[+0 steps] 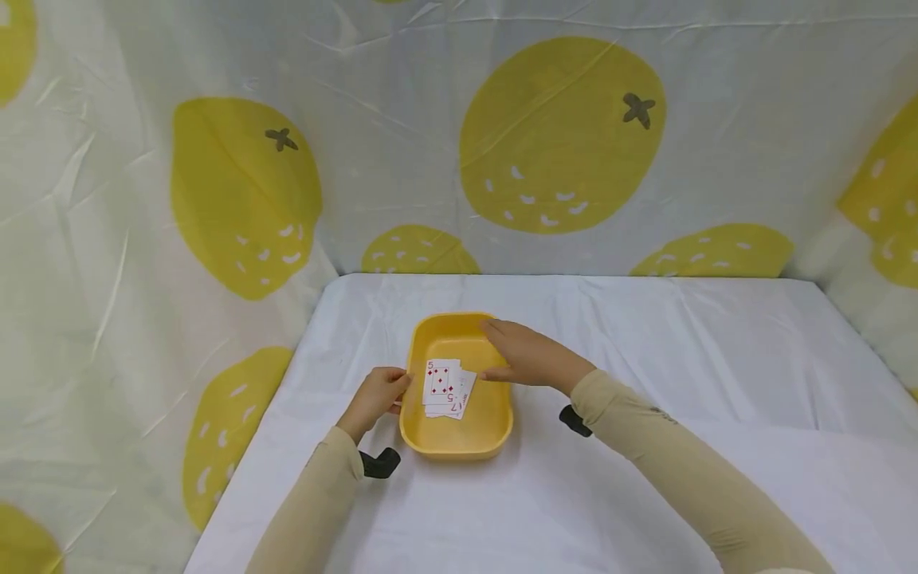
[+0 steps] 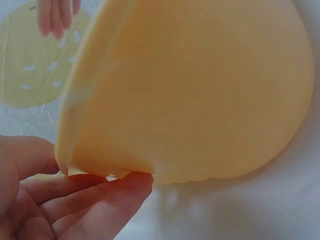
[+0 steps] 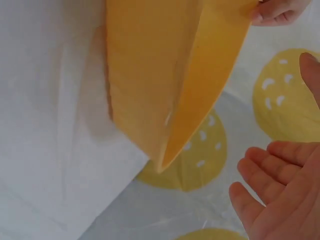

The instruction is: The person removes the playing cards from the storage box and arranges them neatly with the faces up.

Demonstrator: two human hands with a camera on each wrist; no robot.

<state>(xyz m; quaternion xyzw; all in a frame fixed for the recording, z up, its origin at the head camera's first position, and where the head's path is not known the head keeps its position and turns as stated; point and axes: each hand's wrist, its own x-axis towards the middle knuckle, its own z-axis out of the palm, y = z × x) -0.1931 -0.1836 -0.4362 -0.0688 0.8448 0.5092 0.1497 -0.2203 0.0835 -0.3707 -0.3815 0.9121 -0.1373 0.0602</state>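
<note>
A yellow plastic tray (image 1: 457, 438) stands on the white cloth in the head view. Inside it lies a small stack of playing cards (image 1: 441, 383), face up, the five of diamonds on top and a red seven poking out beneath. My left hand (image 1: 376, 397) pinches the tray's left rim; in the left wrist view its thumb is on one side and its fingers (image 2: 112, 200) on the other. Over the right rim hovers my right hand (image 1: 534, 355), thumb and fingers spread. The right wrist view shows those fingers (image 3: 275, 175) holding nothing, apart from the tray wall.
White cloth (image 1: 631, 494) covers the table around the tray. Curtains printed with large yellow lemons (image 1: 562, 135) hang behind and at both sides. A black wrist strap part (image 1: 380, 463) sticks out below the left wrist, another (image 1: 575, 421) near the right.
</note>
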